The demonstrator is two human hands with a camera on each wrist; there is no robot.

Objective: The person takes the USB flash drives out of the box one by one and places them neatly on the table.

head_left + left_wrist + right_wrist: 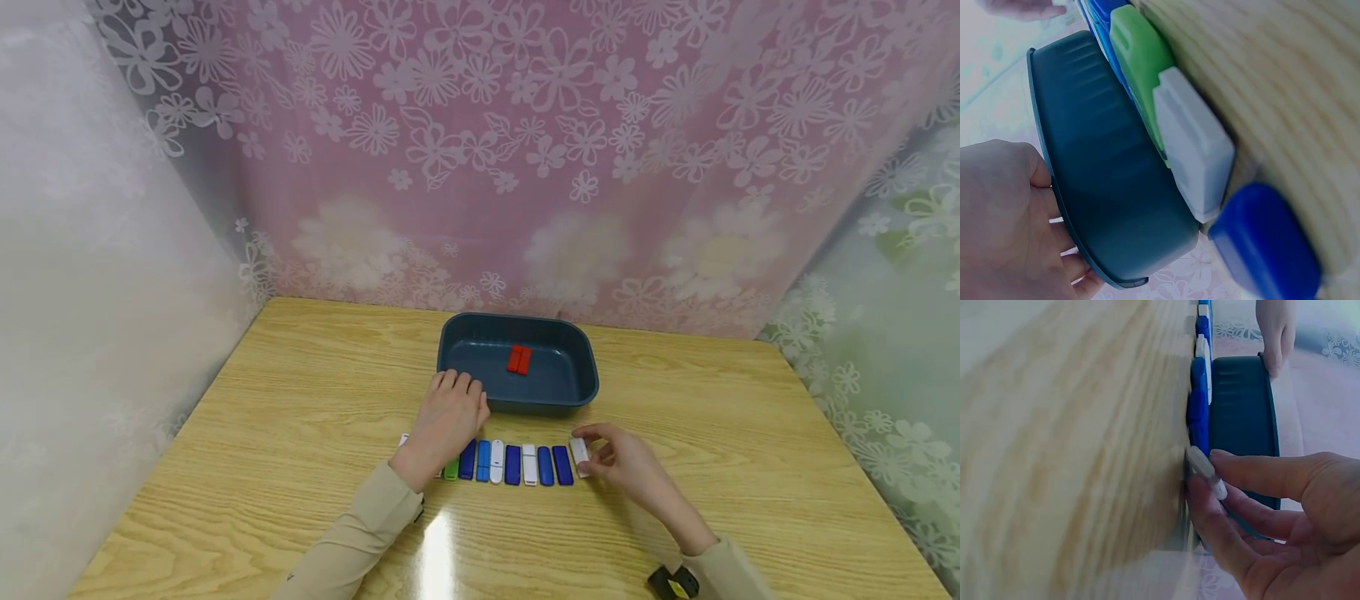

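Observation:
A row of USB flash drives lies on the table in front of a dark blue-green plastic basin (517,408). My right hand (626,467) pinches a white flash drive (1205,472) between thumb and fingers at the row's right end. My left hand (450,408) grips the basin's rim at the front left, its fingers curled over the edge. Two red flash drives (519,360) lie side by side inside the basin. Near the left wrist are a green drive (1141,69), a white drive (1194,144) and a blue drive (1266,244); in the head view, the left forearm partly hides that end.
Several blue and white drives, among them a dark blue one (562,465), stand in line between the hands. The wooden table (300,400) extends to both sides. A pink flowered curtain (480,167) hangs behind it. A black wrist device (673,582) is by the right sleeve.

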